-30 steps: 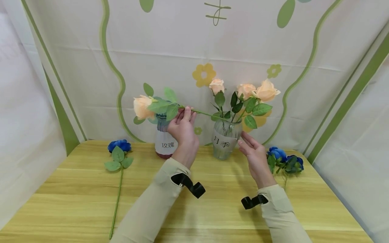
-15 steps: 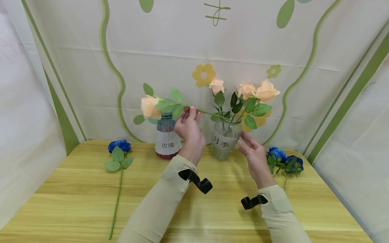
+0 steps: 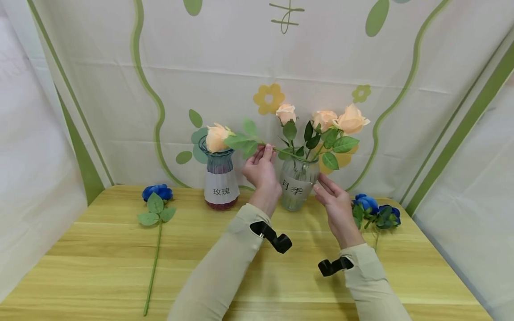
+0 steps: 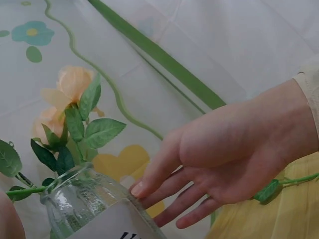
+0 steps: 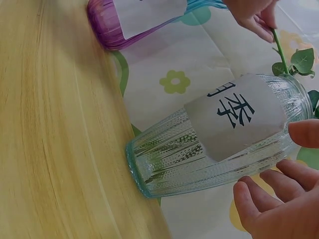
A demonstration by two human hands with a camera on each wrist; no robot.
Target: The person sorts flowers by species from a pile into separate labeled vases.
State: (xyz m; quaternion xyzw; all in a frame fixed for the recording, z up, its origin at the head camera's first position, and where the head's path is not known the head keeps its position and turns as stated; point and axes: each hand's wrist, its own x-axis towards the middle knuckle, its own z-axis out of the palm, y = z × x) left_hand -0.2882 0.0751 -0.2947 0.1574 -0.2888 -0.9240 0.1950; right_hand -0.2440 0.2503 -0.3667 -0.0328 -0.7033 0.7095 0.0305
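A peach rose [image 3: 217, 137] on a green stem leans far to the left, its stem end at the mouth of the clear glass vase [image 3: 295, 203]. My left hand [image 3: 263, 171] pinches that stem just left of the vase mouth. Three more peach roses [image 3: 350, 119] stand in the same vase, which bears a white label with dark characters. My right hand [image 3: 336, 209] is at the vase's right side, fingers mostly straight and fingertips at the glass. In the right wrist view, several stem ends show through the ribbed glass [image 5: 169, 172].
A blue-and-purple glass vase [image 3: 220, 169] with a white label stands to the left. One blue flower [image 3: 157, 192] lies on the wooden table [image 3: 96, 267] at far left. Two blue flowers [image 3: 366, 203] lie at right. A patterned cloth [image 3: 225, 53] hangs behind.
My left hand has moved right, carrying the peach rose toward the clear vase so that its stem goes further in. The right hand and the vase have stayed in place.
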